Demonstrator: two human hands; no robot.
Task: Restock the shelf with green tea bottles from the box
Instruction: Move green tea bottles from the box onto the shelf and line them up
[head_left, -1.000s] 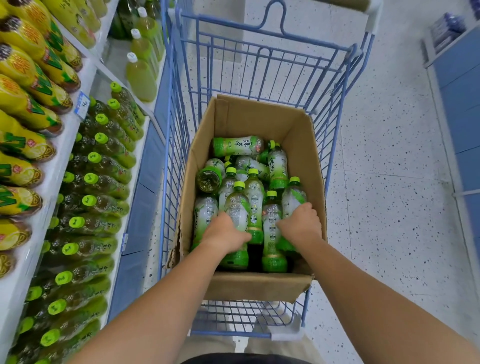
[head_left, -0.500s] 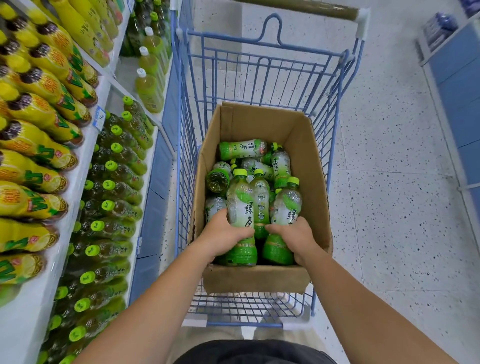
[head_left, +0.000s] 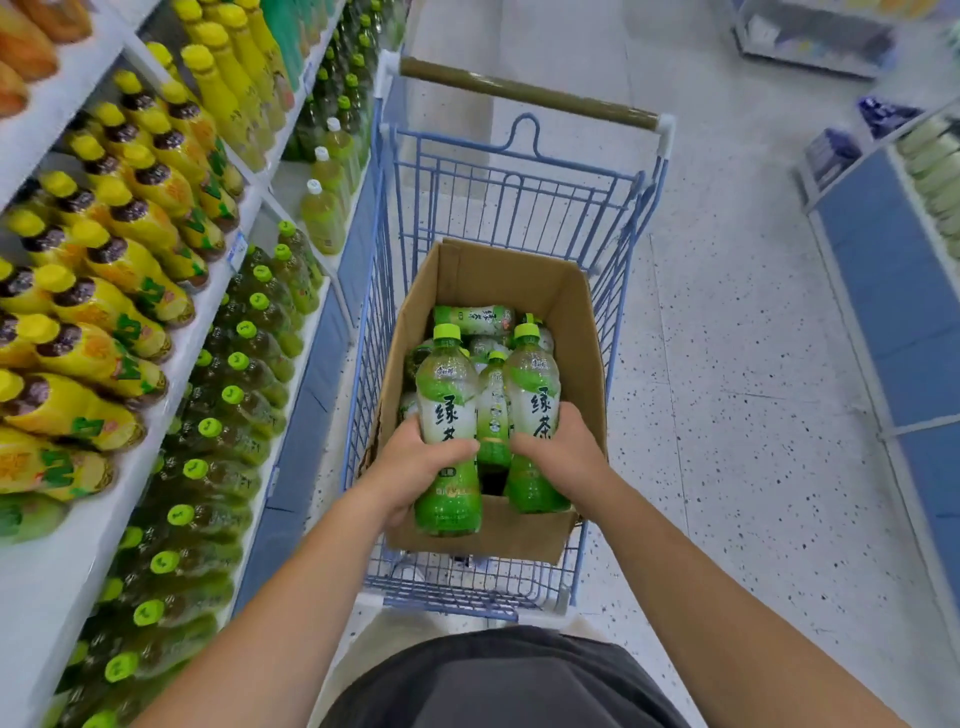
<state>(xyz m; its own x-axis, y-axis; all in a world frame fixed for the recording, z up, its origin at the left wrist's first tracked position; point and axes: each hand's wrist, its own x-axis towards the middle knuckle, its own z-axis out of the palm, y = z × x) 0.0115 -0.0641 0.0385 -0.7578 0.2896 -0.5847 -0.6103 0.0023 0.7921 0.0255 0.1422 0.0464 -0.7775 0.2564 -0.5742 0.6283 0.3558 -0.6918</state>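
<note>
Left hand (head_left: 415, 462) and right hand (head_left: 563, 457) each gripped one green tea bottle (head_left: 448, 415), fingers wrapped tight. Lower bottles in the box (head_left: 571, 322) were largely hidden.

The bottles (head_left: 448, 431) have lime-green caps and green-and-white labels with dark green characters. The box (head_left: 524, 280) is plain brown, the cart (head_left: 467, 208) pale blue wire. The floor (head_left: 727, 364) is white, speckled black. The shelf (head_left: 104, 519) is white, blue below.

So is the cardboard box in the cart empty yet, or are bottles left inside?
Not empty. Beyond the two bottles held by the left hand and right hand, more green tea bottles lie inside the cardboard box.
</note>
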